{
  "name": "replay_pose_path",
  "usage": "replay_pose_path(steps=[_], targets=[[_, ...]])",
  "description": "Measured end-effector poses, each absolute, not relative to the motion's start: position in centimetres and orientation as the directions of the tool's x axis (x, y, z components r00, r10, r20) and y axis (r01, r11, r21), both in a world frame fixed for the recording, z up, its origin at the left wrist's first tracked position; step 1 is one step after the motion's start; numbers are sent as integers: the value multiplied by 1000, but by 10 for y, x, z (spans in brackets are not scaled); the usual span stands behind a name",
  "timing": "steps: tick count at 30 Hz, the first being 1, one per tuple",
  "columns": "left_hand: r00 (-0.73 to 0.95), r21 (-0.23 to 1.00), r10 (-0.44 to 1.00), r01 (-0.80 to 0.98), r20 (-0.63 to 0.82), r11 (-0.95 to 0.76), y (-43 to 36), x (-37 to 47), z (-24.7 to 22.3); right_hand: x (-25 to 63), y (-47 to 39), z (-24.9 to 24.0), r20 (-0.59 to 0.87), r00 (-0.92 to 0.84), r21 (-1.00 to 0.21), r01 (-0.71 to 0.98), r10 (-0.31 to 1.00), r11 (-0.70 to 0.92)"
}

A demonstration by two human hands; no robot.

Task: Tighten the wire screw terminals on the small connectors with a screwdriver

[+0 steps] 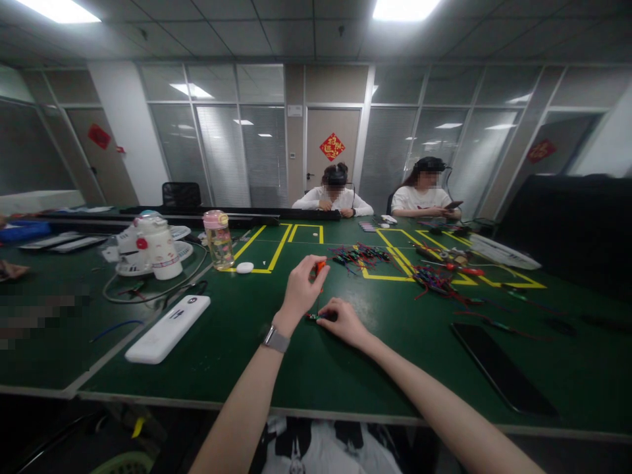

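My left hand [301, 289], with a watch on its wrist, is closed around the orange handle of a screwdriver [320, 266]. The screwdriver stands roughly upright, its thin shaft pointing down at a small green connector [313, 317] just above or on the green table; whether the tip touches it I cannot tell. My right hand [346, 322] rests on the table and pinches that connector between thumb and fingers, which partly hide it. Beyond my hands lies a pile of small green connectors with red and dark wires [360, 258]. A second wire bundle [434, 279] is further right.
A black phone [501, 368] lies at right, a white power bank [168, 329] at left. Behind it stand a pink-lidded bottle [218, 240] and a white bottle [160, 250]. Red-handled tools [464, 269] lie far right. Yellow tape [390, 277] marks the table [237, 368]. Two people sit opposite.
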State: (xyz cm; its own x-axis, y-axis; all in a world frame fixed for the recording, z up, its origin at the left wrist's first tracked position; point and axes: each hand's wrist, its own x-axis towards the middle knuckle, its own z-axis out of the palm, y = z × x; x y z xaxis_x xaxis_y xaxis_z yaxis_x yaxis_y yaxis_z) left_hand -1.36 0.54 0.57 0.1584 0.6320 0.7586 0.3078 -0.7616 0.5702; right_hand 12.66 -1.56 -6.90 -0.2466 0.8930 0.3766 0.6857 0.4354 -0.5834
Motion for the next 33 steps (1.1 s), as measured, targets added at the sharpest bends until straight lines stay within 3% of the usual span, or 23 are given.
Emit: replay_pose_path(steps=[3,14,22,29,33], targets=[[171,518,582,308,795,-798,0,-17,12,127,-16,-68,375,-247,-581,689,894,434],[131,513,569,305,812,-802,-4,-15,15,126,-15,-69,384,-248,-568,696,889,439],[144,363,478,475,866,-801,-7,-13,18,126,-15,-70,383,-237,-577,693,893,432],[62,389,507,563,860,-729,-7,-11,17,126,-16,-68,382,-236,-583,689,894,431],[50,330,474,655,879,-680,-4,-15,16,126,-15,-70,389,-238,-576,691,890,437]])
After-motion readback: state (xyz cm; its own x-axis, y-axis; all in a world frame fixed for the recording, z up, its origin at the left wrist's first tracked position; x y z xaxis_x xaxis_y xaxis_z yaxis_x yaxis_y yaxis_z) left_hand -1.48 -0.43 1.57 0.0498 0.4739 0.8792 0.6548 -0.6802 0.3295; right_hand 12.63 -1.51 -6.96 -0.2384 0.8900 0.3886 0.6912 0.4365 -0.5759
